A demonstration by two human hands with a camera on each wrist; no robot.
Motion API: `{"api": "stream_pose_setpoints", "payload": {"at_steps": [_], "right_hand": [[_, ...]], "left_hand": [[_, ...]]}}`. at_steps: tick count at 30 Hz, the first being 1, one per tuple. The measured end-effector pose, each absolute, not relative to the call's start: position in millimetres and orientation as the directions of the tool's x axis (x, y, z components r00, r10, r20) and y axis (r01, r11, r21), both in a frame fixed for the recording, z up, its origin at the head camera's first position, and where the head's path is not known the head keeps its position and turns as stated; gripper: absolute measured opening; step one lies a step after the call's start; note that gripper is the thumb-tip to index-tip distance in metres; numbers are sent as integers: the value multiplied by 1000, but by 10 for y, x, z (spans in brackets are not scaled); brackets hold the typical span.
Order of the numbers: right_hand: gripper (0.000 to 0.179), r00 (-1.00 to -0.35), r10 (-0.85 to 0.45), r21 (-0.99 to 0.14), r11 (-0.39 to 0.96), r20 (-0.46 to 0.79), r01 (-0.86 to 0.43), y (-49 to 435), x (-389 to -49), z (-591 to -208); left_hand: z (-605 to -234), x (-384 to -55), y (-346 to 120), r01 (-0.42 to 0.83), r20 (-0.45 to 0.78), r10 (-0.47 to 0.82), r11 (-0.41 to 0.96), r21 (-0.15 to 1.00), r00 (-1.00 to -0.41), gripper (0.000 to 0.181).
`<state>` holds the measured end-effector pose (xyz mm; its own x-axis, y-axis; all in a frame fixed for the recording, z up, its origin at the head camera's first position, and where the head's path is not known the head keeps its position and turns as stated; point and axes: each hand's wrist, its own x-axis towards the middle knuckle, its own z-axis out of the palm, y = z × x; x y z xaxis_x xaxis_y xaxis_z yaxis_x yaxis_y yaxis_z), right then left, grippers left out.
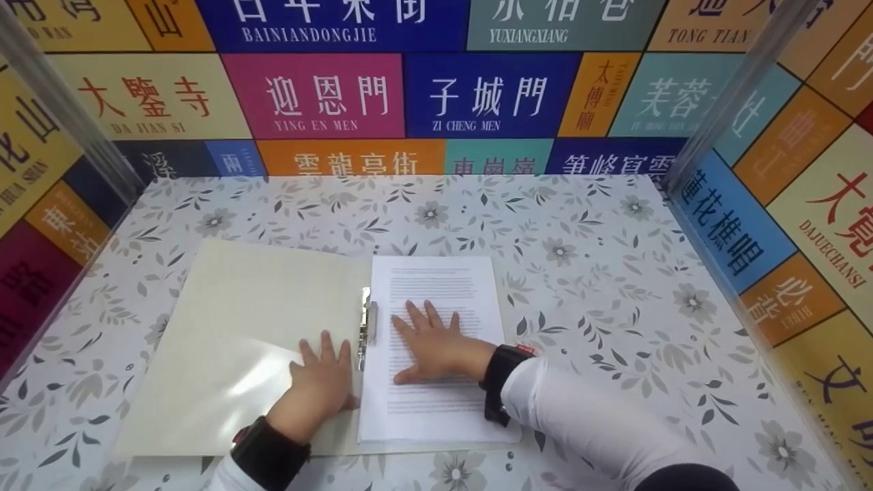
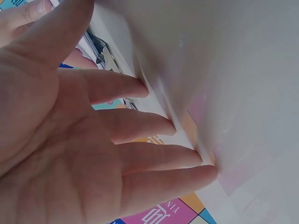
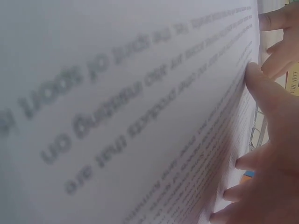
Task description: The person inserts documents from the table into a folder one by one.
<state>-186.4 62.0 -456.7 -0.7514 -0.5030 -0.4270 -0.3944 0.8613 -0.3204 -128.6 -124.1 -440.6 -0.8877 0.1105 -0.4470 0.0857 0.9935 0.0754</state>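
Note:
An opened cream folder [image 1: 259, 293] lies flat on the table, its bare cover on the left. On its right side sits a stack of printed paper [image 1: 436, 423], next to a metal clip [image 1: 368, 320] at the spine. My right hand [image 1: 436, 344] rests on the top sheet with fingers spread; the right wrist view shows its fingertips touching the printed page [image 3: 140, 116]. My left hand [image 1: 319, 378] rests on the cover near the spine, fingers extended, and the left wrist view shows its fingers [image 2: 154, 156] against the smooth cover surface [image 2: 243, 93]. Neither hand grips anything.
A floral-patterned cloth [image 1: 600, 286] covers the table around the folder. Colourful panels with Chinese lettering [image 1: 314, 95] stand at the back and along both sides. Dark bands [image 1: 505, 382] sit on both wrists, over white sleeves.

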Motion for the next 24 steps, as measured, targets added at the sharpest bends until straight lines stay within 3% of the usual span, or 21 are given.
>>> {"api": "stream_pose_setpoints", "payload": {"at_steps": [14,24], "right_hand": [[103,-699,-524,-314,851,-486,-420,652,-1855,-4606],[103,-710,-492,-255,870,-505,-421,622,-1852,-4595]], "left_hand": [[-4409,-1287,-1229,88,-441,99,995,47,-892,96],[-4427,-1281,-1289,124,-432,145,989,75,-890,93]]}}
